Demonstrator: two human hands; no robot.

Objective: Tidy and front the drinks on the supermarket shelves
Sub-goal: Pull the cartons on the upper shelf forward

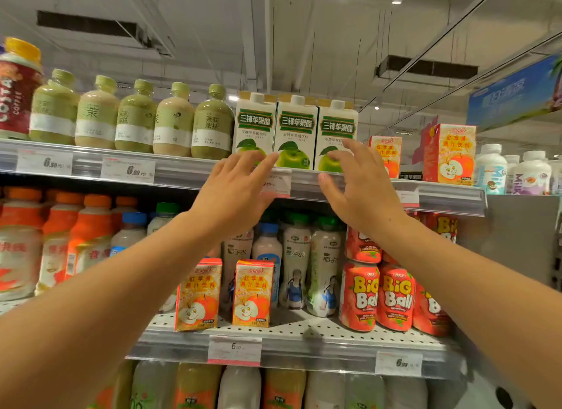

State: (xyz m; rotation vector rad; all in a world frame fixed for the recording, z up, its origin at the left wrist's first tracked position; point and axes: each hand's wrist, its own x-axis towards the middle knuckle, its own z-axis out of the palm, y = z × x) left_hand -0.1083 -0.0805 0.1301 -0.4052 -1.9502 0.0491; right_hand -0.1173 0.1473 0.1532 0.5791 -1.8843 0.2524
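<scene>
While both hands reach | three green-apple cartons [295, 131] | five tea bottles [135, 116]

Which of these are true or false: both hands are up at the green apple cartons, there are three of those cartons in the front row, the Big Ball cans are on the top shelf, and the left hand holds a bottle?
1. Both hands reach toward the green apple cartons. True: left hand and right hand are raised before them.
2. Three such cartons stand in front. True.
3. The Big Ball cans are on the top shelf. False: they stand one shelf lower.
4. The left hand holds a bottle. False: its fingers are straight and hold nothing.
</scene>
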